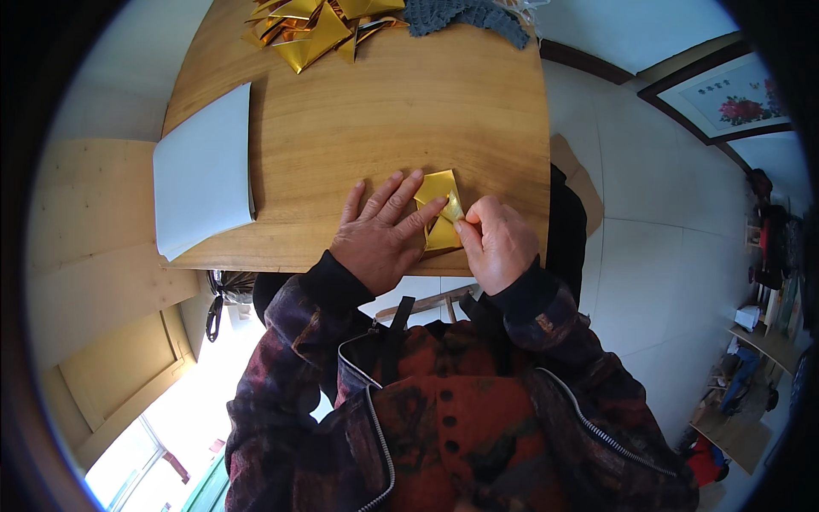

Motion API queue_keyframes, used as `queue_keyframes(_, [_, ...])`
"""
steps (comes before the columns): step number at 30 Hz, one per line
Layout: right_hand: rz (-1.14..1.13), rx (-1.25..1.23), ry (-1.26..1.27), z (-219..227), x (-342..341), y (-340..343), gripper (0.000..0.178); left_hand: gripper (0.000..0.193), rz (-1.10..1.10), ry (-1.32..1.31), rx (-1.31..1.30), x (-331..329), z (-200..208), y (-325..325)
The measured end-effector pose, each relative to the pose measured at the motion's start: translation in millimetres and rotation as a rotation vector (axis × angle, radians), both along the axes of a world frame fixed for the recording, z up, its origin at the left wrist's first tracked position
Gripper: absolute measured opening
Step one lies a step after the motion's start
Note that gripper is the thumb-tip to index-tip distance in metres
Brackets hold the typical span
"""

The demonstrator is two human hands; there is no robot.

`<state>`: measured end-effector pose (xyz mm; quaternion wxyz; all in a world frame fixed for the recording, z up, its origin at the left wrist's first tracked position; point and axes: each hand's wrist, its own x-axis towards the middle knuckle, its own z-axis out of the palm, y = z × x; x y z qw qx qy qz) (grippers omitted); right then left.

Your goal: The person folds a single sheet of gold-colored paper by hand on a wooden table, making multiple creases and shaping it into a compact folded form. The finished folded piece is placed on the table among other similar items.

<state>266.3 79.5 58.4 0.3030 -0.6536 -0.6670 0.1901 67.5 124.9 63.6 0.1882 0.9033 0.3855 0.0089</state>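
Note:
A piece of shiny gold foil paper (440, 184), partly folded, lies near the front edge of the wooden table. My left hand (381, 232) rests flat with fingers spread, its index finger pressing on the foil paper. On the other side, my right hand (499, 241) pinches a lifted flap of the foil paper between thumb and curled index finger. The left part of the sheet is hidden under my left fingers.
A pile of folded gold paper pieces (324, 38) lies at the table's far edge, beside a dark grey cloth (465, 17). White sheets (205, 171) are stacked at the left of the wooden table (392, 107). A framed flower picture (734, 98) is at the far right.

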Motion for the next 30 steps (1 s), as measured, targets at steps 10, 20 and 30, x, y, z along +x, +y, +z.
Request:
queue_keyframes(10, [0.007,-0.009,-0.091,1.6,-3.0,2.2,0.017,0.053,-0.020,-0.035,0.073,-2.1,-5.3,-1.0])
queue_keyframes(20, [-0.002,-0.004,-0.174,2.5,-6.2,6.2,0.015,0.048,-0.008,-0.023,0.088,0.3,-4.2,-2.3])
queue_keyframes(30, [0.005,0.034,-0.196,1.1,-7.0,10.3,0.016,0.047,0.002,-0.007,0.104,1.9,-2.5,-2.1])
